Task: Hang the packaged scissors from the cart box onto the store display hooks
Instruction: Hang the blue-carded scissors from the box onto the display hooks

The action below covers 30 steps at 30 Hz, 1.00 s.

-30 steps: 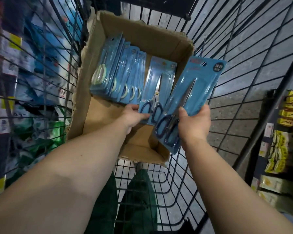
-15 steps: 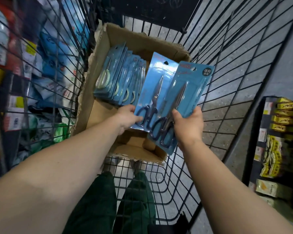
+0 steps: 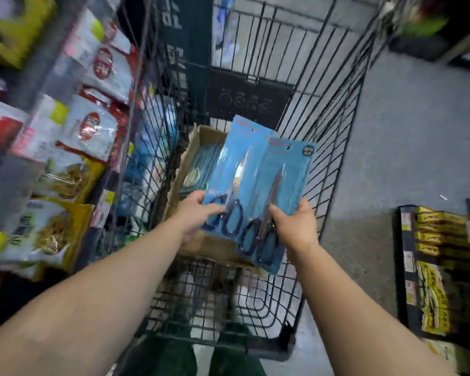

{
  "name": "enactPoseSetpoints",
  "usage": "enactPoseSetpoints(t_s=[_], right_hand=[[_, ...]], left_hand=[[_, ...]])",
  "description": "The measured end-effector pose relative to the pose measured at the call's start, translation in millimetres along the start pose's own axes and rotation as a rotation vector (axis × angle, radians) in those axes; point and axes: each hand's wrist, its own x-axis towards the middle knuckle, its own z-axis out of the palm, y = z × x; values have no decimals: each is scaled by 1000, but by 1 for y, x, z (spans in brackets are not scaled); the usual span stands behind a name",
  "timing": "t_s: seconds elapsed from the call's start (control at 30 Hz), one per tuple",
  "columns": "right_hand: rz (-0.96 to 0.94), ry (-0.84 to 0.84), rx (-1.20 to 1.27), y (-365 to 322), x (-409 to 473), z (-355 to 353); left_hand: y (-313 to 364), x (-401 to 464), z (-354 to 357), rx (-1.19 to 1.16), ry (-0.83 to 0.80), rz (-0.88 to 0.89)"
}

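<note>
Two blue card packs of dark-handled scissors are held up above the cardboard box point(image 3: 180, 169) in the wire cart point(image 3: 334, 147). My left hand point(image 3: 194, 213) grips the lower edge of the left scissors pack point(image 3: 229, 164). My right hand point(image 3: 296, 226) holds the right scissors pack point(image 3: 285, 180), which overlaps the left one. Several more blue packs point(image 3: 201, 169) with pale handles stand on edge inside the box, mostly hidden behind the raised packs. No display hooks show clearly.
Shelves of bagged goods point(image 3: 73, 147) rise close on the left of the cart. A low rack of yellow packets point(image 3: 437, 256) stands at the right. Grey floor point(image 3: 404, 131) stretches right of the cart. Green trouser legs point(image 3: 174, 354) show below the cart handle.
Both hands have lifted their scissors packs up and out of the box. The view has swung upward and left, bringing the left shelves into sight.
</note>
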Motion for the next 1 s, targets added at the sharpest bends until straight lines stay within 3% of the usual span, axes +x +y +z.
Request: enactPoseSetpoints(t_s=[0.27, 0.47, 0.77, 1.0], right_hand=[[-120, -308, -12, -39, -58, -28], [-159, -567, -37, -37, -130, -39], [-228, -964, -172, 1, -298, -6], [-380, -1232, -431, 111, -465, 48]], left_hand=[[1, -120, -13, -204, 294, 136], [-50, -227, -15, -348, 575, 221], [-189, -393, -42, -605, 942, 226], [-353, -557, -56, -826, 1182, 187]])
